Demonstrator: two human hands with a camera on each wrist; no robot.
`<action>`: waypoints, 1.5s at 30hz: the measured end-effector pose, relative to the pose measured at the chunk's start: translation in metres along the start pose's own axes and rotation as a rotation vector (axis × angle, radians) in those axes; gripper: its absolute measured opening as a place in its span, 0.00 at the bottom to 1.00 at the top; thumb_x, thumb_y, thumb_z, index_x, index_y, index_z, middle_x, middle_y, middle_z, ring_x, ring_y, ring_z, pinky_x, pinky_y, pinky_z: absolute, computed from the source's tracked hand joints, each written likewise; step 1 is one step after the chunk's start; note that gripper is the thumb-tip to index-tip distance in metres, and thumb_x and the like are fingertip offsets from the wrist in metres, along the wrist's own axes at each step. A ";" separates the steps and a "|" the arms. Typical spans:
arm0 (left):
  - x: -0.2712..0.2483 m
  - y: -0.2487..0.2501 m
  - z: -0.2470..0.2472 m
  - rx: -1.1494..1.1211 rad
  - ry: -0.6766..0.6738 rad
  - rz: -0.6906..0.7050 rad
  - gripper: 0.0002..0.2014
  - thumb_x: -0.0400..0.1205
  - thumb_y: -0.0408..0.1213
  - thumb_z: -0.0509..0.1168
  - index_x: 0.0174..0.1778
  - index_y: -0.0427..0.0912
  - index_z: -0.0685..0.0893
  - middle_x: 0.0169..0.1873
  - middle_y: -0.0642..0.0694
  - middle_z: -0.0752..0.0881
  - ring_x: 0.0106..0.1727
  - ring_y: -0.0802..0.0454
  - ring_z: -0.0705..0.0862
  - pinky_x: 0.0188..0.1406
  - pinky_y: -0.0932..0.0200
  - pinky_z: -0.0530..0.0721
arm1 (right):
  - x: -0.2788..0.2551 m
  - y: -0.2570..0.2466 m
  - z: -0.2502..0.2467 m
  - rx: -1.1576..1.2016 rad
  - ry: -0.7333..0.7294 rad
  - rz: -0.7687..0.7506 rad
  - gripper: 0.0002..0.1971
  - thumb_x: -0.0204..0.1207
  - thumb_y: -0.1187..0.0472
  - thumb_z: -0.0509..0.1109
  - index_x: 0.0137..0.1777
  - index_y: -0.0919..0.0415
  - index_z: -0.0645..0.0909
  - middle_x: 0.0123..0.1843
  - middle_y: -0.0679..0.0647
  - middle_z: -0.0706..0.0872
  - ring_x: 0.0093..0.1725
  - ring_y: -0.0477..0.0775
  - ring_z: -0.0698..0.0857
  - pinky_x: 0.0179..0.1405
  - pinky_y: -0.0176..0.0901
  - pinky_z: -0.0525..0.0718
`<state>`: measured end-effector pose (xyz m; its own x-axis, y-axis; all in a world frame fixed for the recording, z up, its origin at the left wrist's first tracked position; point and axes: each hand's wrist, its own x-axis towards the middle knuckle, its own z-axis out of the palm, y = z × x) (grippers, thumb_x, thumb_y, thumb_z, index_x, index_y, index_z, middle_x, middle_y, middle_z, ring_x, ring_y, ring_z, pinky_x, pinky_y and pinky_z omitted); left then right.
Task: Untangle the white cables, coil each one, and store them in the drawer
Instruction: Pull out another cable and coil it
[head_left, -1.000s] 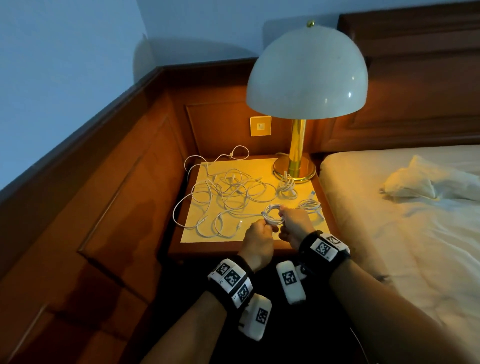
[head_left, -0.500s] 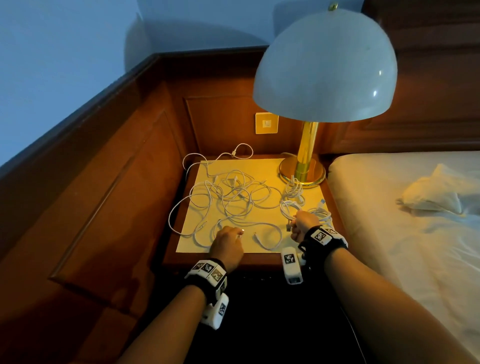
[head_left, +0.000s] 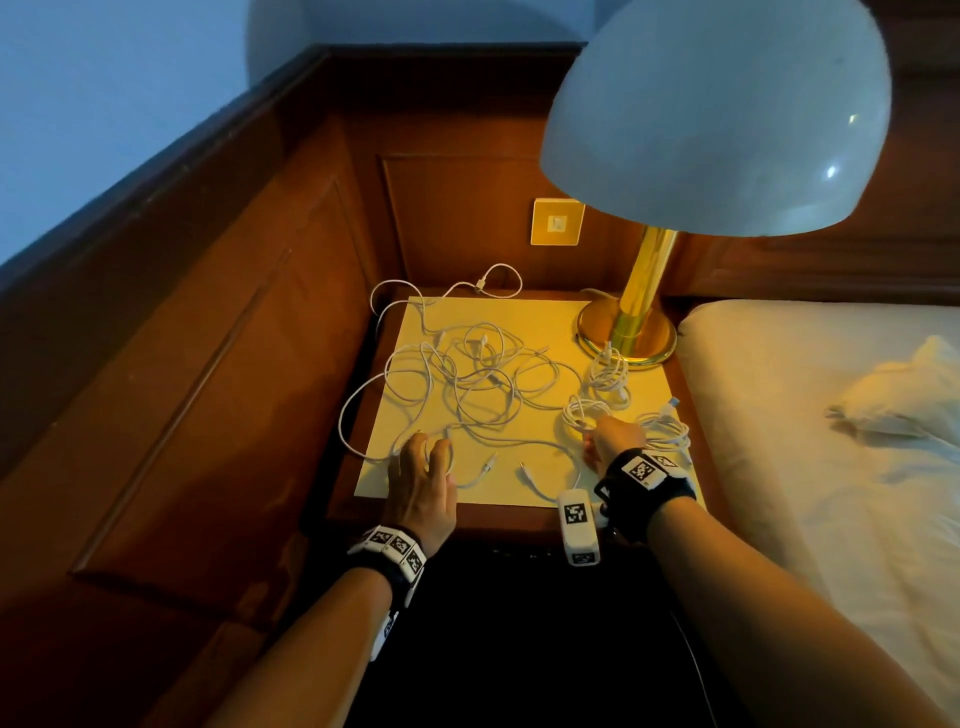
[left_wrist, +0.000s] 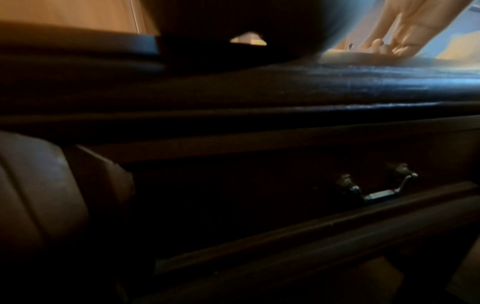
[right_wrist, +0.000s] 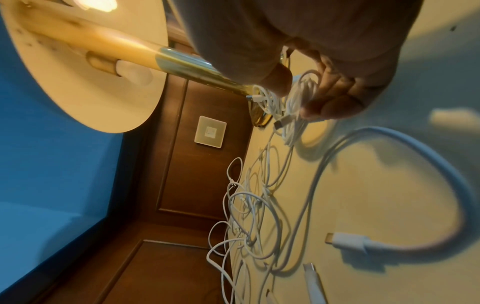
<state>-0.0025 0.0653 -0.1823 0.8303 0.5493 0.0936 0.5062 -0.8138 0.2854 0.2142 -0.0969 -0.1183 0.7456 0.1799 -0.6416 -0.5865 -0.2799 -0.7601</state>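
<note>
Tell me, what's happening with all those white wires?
A person is tidying white cables on a nightstand beside a bed. Their right hand holds a coiled cable near the gold lamp. Their left hand rests flat on the loose tangle of cables. Two more coiled bundles lie by the lamp. The drawer below looks closed, so nothing is stored yet.

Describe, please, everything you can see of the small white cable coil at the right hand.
The small coil of thin white cable is wound into several tight loops and rests on the yellow mat just in front of the brass lamp base. The right hand grips its near side, thumb and fingers around the loops. A short connector end sticks out below.
</note>
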 end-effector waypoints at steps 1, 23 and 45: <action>0.000 0.000 0.002 0.006 0.008 0.015 0.24 0.80 0.39 0.64 0.74 0.40 0.74 0.73 0.31 0.70 0.69 0.30 0.73 0.67 0.33 0.76 | -0.001 -0.001 0.000 0.016 0.018 -0.011 0.12 0.85 0.61 0.60 0.38 0.58 0.73 0.36 0.56 0.79 0.30 0.53 0.79 0.29 0.44 0.81; 0.032 0.039 -0.061 0.013 -0.043 0.055 0.24 0.82 0.42 0.63 0.75 0.50 0.74 0.64 0.44 0.76 0.66 0.41 0.76 0.65 0.42 0.76 | -0.092 0.002 0.029 -0.931 -0.031 -0.652 0.05 0.81 0.71 0.62 0.51 0.63 0.69 0.49 0.61 0.81 0.47 0.64 0.80 0.41 0.55 0.79; 0.048 0.059 -0.282 -0.997 0.073 0.227 0.10 0.82 0.50 0.67 0.45 0.49 0.91 0.47 0.40 0.91 0.51 0.36 0.89 0.56 0.31 0.85 | -0.095 -0.031 0.117 -0.809 -0.135 -1.243 0.07 0.85 0.54 0.64 0.58 0.53 0.79 0.56 0.52 0.84 0.53 0.60 0.80 0.47 0.51 0.78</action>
<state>0.0014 0.0967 0.1077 0.8496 0.4389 0.2925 -0.1127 -0.3907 0.9136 0.1241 0.0053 -0.0457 0.5640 0.7616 0.3193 0.7510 -0.3121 -0.5819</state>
